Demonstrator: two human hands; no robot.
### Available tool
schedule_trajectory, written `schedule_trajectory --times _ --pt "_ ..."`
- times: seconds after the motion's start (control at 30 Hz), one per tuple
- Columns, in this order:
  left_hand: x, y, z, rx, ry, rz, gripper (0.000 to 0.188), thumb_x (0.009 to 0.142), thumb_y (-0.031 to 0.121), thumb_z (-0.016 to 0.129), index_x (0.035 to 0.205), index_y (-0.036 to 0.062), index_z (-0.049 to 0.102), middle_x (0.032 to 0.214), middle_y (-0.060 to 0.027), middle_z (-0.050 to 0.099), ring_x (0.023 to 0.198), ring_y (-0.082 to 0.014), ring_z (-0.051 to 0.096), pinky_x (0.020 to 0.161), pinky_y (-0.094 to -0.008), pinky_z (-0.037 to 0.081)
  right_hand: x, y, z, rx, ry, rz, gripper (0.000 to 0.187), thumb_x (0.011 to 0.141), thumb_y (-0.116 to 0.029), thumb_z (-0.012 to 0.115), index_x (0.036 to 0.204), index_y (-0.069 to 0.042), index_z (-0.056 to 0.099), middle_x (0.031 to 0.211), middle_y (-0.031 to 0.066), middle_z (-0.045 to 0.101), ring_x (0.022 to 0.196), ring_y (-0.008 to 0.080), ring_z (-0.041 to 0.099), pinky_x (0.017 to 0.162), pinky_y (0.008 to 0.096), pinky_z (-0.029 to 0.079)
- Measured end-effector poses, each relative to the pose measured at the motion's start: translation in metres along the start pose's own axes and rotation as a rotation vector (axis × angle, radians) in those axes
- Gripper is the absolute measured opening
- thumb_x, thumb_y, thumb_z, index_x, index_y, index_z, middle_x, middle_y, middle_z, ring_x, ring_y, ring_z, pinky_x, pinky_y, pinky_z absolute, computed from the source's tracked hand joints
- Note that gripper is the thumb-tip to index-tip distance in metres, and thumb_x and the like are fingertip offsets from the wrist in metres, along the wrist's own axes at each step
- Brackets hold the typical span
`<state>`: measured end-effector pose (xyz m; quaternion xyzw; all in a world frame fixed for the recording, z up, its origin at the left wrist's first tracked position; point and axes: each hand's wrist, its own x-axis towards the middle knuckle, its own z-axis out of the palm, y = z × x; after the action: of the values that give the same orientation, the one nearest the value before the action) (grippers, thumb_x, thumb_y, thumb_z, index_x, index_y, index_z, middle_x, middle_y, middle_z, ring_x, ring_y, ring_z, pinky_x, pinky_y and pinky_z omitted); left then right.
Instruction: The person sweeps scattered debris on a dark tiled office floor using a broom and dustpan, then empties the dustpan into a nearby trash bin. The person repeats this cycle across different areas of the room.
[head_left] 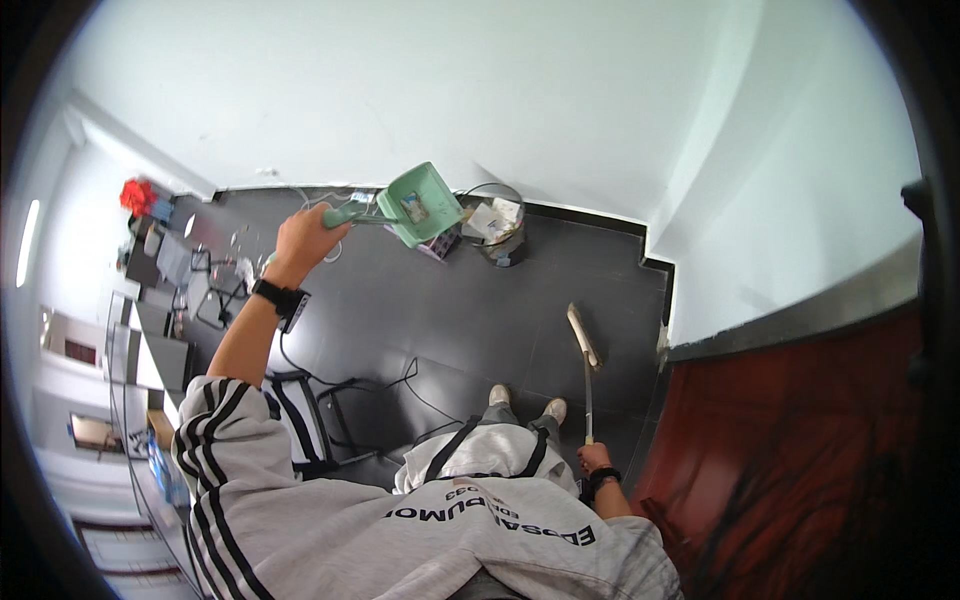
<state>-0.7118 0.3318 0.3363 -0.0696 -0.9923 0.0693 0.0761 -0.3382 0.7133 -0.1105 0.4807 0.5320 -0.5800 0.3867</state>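
My left hand [308,240] is closed round the handle of a green dustpan [424,190], raised out in front of me. A small pale scrap lies in the dustpan's pan, whose edge reaches close to a dark round waste bin [508,250]. White paper rubbish shows inside the bin. Lower down at my right side, my right hand [594,457] grips the handle of a broom [587,385]. Its pale head points away from me, over the dark floor; whether the bristles touch the floor I cannot tell.
Beside the bin stands a purple patterned box [438,246]. A black-and-white folding chair [300,420] and a loose black cable [412,378] are near my left side. A red-brown surface [790,450] borders the right, and a white wall [450,90] rises ahead. Desks fill the far left.
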Motion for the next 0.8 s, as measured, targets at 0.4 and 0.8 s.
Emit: schedule_trajectory --times 0.4,0.8 --pt "-0.284 -0.129 0.102 -0.325 -0.118 -0.702 0.037 0.073 0.040 0.069 0.076 0.0034 0.062 0.070 -0.0202 0.063 0.071 -0.0396 0.061 0.063 -0.0465 0.049 -0.034 -0.088 0.053 -0.407 0.044 0.030 0.008 0.075 -0.004 0.055 0.067 -0.002 0.051 0.051 0.0030 0.044 0.038 0.0137 0.039 0.036 0.0285 0.028" --pt "-0.419 -0.187 0.180 -0.613 -0.180 -1.246 0.036 0.074 0.039 0.066 0.076 0.0030 0.061 0.072 -0.0199 0.063 0.072 -0.0405 0.061 0.065 -0.0483 0.048 -0.080 -0.186 0.208 -1.117 -0.201 -0.475 0.022 0.073 -0.012 0.060 0.079 0.009 0.062 0.062 0.0127 0.058 0.056 0.0248 0.054 0.051 0.0399 0.039"
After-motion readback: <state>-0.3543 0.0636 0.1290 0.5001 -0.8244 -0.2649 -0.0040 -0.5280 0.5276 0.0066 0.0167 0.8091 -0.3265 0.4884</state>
